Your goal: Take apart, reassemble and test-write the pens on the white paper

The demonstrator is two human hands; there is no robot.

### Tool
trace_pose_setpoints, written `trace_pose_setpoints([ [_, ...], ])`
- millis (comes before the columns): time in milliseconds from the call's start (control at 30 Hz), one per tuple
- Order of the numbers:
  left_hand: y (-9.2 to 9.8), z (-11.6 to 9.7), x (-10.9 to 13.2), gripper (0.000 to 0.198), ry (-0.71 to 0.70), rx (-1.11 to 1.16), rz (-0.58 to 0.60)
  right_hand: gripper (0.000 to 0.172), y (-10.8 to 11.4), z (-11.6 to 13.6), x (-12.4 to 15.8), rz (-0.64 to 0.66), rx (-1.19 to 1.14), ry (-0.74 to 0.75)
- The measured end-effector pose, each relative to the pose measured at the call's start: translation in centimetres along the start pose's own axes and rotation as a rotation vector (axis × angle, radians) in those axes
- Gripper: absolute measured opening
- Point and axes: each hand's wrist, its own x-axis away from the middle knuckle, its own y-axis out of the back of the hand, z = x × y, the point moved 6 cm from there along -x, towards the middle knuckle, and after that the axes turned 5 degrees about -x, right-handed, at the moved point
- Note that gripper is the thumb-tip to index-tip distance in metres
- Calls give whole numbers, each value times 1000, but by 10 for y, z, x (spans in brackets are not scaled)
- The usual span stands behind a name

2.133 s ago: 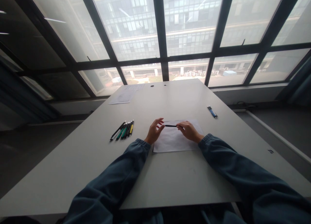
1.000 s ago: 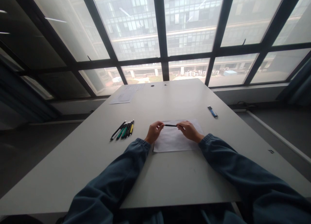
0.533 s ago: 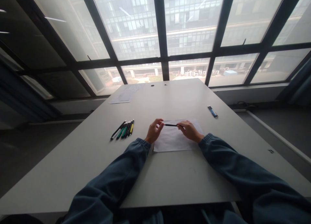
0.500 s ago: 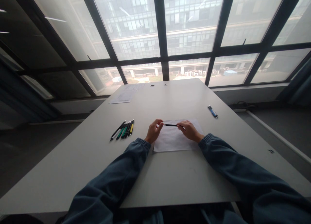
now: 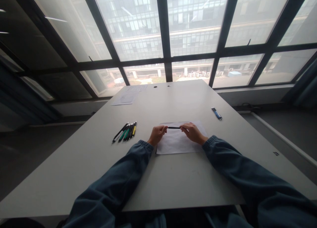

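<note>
Between my two hands a thin black pen (image 5: 174,127) is held level above a white sheet of paper (image 5: 178,144). My left hand (image 5: 157,134) pinches the pen's left end, its fingers closed. The right end is gripped by my right hand (image 5: 192,132), with thumb and fingers pressed together around it. Both wrists rest near the side edges of the sheet. Left of my left hand lies a group of several pens (image 5: 126,132), black, green and yellow, side by side.
A blue pen bundle (image 5: 217,113) lies to the right on the white table (image 5: 183,181). Printed papers (image 5: 125,97) are at the far left corner. A small dark mark (image 5: 276,153) shows near the right edge. Large windows stand behind the table.
The fingers of my left hand have closed onto the left end of the pen and moved slightly down. My right hand is almost unchanged.
</note>
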Motion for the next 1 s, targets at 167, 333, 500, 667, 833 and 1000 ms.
trace_pose_setpoints([
  [167,2,-5,-1,53,-44,-4,-33,20,1,0,0,6,-4,-6],
  [333,2,-6,-1,46,-72,8,-44,23,3,1,-1,-2,-9,-8],
  [500,2,-8,-1,41,-102,29,-45,22,3,2,-1,-8,-7,-10],
  [667,0,-2,-3,41,-60,72,-22,21,3,3,-1,-14,-6,-12],
  [833,0,5,-3,54,-5,80,-35,21,2,1,-1,-8,-6,-7],
  [1000,-1,5,-2,53,-10,63,-20,21,3,2,0,-1,-2,4],
])
